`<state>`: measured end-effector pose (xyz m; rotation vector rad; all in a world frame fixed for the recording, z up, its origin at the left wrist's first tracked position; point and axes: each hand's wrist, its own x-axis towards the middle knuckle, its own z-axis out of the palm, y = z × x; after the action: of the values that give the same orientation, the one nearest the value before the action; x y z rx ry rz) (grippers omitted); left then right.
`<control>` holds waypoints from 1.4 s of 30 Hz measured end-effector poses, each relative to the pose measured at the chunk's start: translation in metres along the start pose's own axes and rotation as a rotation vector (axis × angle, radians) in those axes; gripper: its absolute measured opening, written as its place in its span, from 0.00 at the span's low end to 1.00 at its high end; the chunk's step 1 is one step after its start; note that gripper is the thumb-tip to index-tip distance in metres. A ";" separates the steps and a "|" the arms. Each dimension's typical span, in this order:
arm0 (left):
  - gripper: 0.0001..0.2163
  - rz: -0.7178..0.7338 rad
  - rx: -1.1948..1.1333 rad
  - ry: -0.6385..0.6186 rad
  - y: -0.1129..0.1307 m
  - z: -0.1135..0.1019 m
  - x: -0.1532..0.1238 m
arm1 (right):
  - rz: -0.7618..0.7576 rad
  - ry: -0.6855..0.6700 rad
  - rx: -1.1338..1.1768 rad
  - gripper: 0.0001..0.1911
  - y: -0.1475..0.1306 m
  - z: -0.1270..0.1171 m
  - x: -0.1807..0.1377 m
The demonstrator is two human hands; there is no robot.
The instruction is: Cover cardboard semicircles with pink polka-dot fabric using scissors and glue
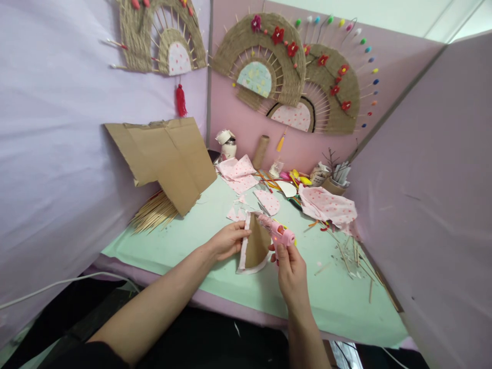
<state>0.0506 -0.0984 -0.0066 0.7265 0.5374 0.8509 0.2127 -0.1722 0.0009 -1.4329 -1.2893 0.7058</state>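
My left hand (230, 240) pinches the straight edge of a half-round cardboard piece (258, 243), whose rim is wrapped with a pale fabric border. In my right hand (291, 269) is a pink hot glue gun (280, 233), its handle wrapped by my fingers. The nozzle points up and left, over the upper end of the cardboard piece; whether it touches cannot be told. Just beyond lies a pink dotted fabric half-round (266, 202), with small fabric scraps (235, 213) to its left.
A large cardboard sheet (172, 159) leans at the left over thin wooden sticks (154, 211). Dotted fabric (328, 205), a cardboard tube (261, 151) and a jar (228, 146) stand or lie at the back. Loose sticks (348, 259) litter the right. Twine fans (265, 56) hang behind.
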 end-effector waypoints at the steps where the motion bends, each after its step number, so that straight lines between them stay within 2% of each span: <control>1: 0.15 0.001 0.000 0.002 0.000 0.000 0.000 | 0.005 0.000 -0.001 0.26 -0.001 0.000 0.000; 11: 0.15 0.014 0.002 0.003 -0.003 -0.004 0.003 | 0.004 0.022 -0.011 0.24 -0.004 -0.005 -0.001; 28: 0.14 0.009 0.023 0.048 0.000 0.000 0.001 | 0.019 0.044 0.005 0.22 0.009 -0.010 -0.001; 42: 0.17 0.018 0.027 0.052 0.003 0.002 0.000 | 0.019 0.057 -0.017 0.20 0.002 -0.014 -0.003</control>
<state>0.0510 -0.0980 -0.0031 0.7365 0.5910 0.8830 0.2256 -0.1787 0.0023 -1.4708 -1.2420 0.6627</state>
